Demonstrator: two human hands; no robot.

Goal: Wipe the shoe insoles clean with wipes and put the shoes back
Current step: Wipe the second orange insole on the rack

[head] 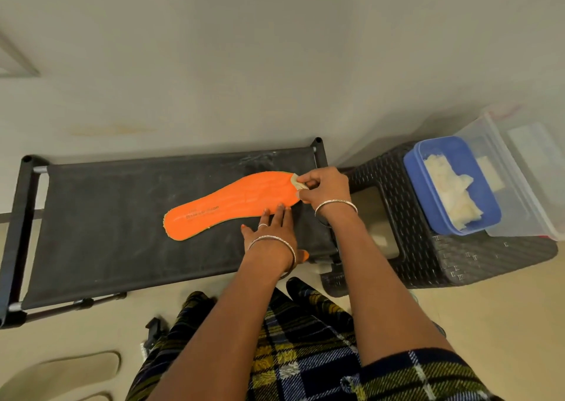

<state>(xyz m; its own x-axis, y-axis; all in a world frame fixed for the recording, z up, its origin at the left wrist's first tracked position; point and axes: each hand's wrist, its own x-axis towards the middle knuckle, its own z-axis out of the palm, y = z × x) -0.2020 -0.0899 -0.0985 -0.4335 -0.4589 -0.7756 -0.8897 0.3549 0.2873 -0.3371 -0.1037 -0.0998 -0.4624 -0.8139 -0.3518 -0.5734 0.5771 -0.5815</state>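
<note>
Left hand (273, 228) pinning insole (232, 205), right hand (325, 186) w/ wipe (296, 182)

We count 1 orange insole (226, 206) on the rack top (107, 232), 1 wipe (296, 182) at its right end, 1 stool (428, 257), 2 tubs: blue (419, 186) & clear (519, 171), 2 bangles, 1 per wrist.

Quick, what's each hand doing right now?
Left hand: open, flat, fingertips pressing the orange insole.
Right hand: closed, pinching a wipe at the insole's end.
</note>
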